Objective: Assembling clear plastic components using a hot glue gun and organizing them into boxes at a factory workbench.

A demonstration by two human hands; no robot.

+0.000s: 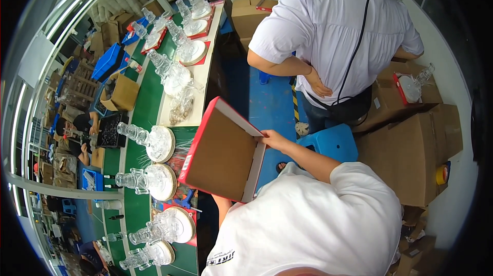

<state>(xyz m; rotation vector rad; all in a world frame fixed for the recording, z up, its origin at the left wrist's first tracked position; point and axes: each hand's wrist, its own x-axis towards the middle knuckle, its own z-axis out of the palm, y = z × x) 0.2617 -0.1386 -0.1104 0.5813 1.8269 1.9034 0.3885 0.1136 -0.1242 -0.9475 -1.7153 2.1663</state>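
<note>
A shallow, open cardboard box, red outside and plain brown inside, is tilted up in front of me. My right hand is closed on its white right-hand side wall. My left forearm reaches up to the box's lower edge, where the box hides the fingers. To the left of the box, clear glass vessels with round white bases lie on their sides on the green worktable. A glue gun with a blue body lies near the table's edge, below the box.
More glassware sits on red boxes along the bench. A co-worker in a white shirt stands ahead to the right, hand at the back. Close to that person are a blue stool and large cartons. Blue bins line the far side.
</note>
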